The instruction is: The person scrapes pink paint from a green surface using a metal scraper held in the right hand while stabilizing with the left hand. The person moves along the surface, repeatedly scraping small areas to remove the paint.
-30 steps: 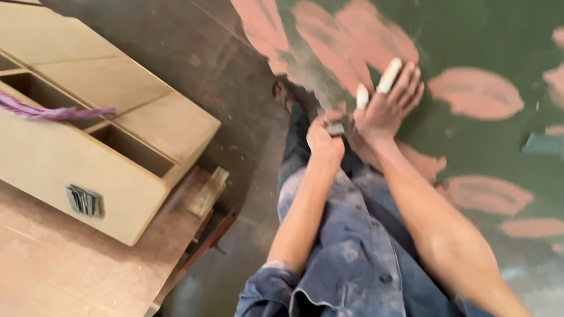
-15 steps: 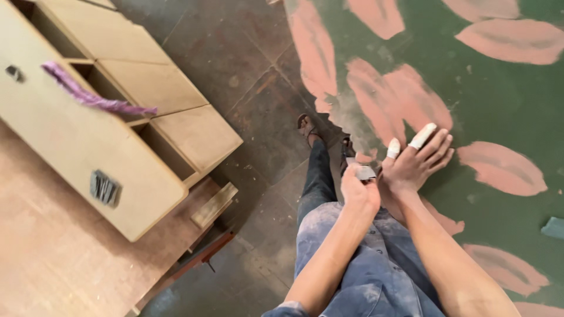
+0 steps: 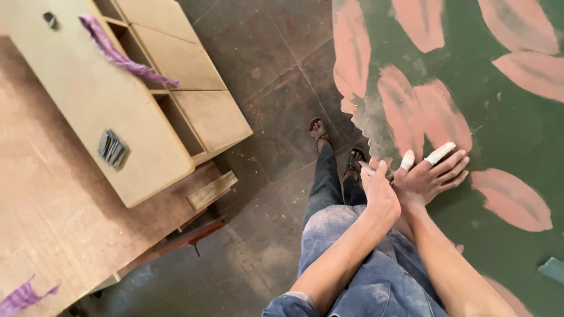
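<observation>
My left hand [image 3: 380,194] and my right hand [image 3: 433,176] meet in front of my dusty jeans [image 3: 341,235]. The right hand's fingers are stretched out and apart, and two of them wear white wrapping [image 3: 439,153] at the tips. My left hand's fingers are bunched against the thumb side of the right hand. Whether they pinch anything is hidden. Below the hands are my sandalled feet [image 3: 320,132] on the dark tiled floor [image 3: 276,76].
A pale wooden cabinet [image 3: 147,117] lies on a plywood workbench [image 3: 47,223] at left, with a purple cloth strip [image 3: 117,56] and a small grey block [image 3: 111,148] on it. A wood offcut [image 3: 212,189] sticks out at the bench edge. A green floor covering with pink shapes [image 3: 499,117] lies at right.
The view has swung, so the cabinet sits higher and further left. My hands stay joined. The small dark piece seen between them earlier no longer shows.
</observation>
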A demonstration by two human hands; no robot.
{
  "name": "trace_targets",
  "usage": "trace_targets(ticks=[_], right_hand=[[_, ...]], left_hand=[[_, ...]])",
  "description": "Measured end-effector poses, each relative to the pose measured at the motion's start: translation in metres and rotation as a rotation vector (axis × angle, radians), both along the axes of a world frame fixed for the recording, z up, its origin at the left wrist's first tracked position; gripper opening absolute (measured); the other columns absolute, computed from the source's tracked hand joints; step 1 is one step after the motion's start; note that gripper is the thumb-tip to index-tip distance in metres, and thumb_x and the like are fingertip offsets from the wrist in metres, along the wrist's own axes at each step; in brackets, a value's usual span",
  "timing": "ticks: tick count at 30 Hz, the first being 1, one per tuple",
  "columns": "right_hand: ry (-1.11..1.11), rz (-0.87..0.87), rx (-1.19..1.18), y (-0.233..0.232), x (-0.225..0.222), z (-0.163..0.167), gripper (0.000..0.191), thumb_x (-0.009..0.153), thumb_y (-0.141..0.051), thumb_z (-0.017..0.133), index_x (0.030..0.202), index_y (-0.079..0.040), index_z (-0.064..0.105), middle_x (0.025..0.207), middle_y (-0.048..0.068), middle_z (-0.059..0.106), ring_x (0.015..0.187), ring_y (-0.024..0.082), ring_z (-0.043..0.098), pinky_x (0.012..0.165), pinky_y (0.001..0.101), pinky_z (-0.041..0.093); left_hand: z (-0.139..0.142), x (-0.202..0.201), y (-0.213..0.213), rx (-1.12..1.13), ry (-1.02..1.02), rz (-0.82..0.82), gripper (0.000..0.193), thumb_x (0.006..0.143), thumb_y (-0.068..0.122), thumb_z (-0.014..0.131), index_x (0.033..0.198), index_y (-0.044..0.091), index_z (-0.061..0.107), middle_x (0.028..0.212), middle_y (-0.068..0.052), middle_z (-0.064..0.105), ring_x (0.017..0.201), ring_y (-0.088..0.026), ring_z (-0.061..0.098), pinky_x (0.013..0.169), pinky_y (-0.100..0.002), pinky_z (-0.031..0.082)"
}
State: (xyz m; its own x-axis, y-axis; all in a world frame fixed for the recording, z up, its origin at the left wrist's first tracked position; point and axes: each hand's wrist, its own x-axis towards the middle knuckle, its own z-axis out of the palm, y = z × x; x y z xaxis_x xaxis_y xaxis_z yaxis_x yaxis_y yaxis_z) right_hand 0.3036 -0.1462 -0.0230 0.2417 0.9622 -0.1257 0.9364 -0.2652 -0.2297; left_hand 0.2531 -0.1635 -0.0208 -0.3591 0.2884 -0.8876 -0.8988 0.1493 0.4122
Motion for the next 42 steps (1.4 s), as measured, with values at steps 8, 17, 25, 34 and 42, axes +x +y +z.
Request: trace_targets(ticks=[8, 17, 25, 34, 42], right_hand=[[-0.001, 0.004, 0.030, 0.005, -0.004, 0.004, 0.089, 0.111, -0.049, 0.054, 0.166, 0.012, 0.020, 0.169, 0.038, 0.015, 0.157, 0.056, 0.011, 0.125, 0.0705, 0.009], [-0.057, 0.021, 0.024, 0.003, -0.006, 0.005, 0.091, 0.111, -0.050, 0.055, 0.166, 0.014, 0.019, 0.168, 0.040, 0.015, 0.157, 0.057, 0.013, 0.125, 0.0722, 0.010], [-0.058, 0.084, 0.095, -0.001, -0.003, -0.004, 0.089, 0.114, -0.051, 0.051, 0.162, 0.016, 0.017, 0.164, 0.042, 0.015, 0.158, 0.058, 0.014, 0.126, 0.0732, 0.012], [-0.063, 0.090, 0.102, -0.002, 0.000, -0.008, 0.090, 0.116, -0.052, 0.052, 0.161, 0.017, 0.016, 0.163, 0.043, 0.015, 0.157, 0.059, 0.014, 0.124, 0.0737, 0.013], [-0.068, 0.085, 0.098, -0.001, 0.001, -0.008, 0.091, 0.114, -0.052, 0.053, 0.162, 0.016, 0.016, 0.164, 0.042, 0.015, 0.157, 0.059, 0.014, 0.124, 0.0735, 0.013]], left_hand=[[-0.010, -0.014, 0.002, -0.046, -0.166, 0.179, 0.030, 0.093, -0.007, 0.054, 0.108, 0.019, 0.059, 0.110, 0.003, 0.064, 0.105, -0.012, 0.061, 0.094, -0.028, 0.049], [-0.017, -0.015, 0.003, -0.152, -0.170, 0.254, 0.019, 0.099, 0.007, 0.057, 0.115, 0.016, 0.054, 0.111, 0.001, 0.059, 0.101, -0.017, 0.055, 0.083, -0.034, 0.041], [-0.007, -0.009, 0.009, -0.189, -0.223, 0.300, 0.031, 0.100, 0.010, 0.054, 0.128, 0.021, 0.056, 0.122, 0.002, 0.061, 0.110, -0.014, 0.058, 0.089, -0.030, 0.049], [-0.004, -0.005, 0.011, -0.101, -0.199, 0.285, 0.021, 0.101, 0.013, 0.053, 0.122, 0.014, 0.056, 0.122, -0.001, 0.064, 0.110, -0.016, 0.062, 0.097, -0.032, 0.051], [0.004, -0.010, 0.021, -0.071, -0.196, 0.284, 0.013, 0.095, 0.009, 0.051, 0.108, 0.013, 0.049, 0.115, -0.004, 0.059, 0.105, -0.021, 0.061, 0.095, -0.039, 0.055]])
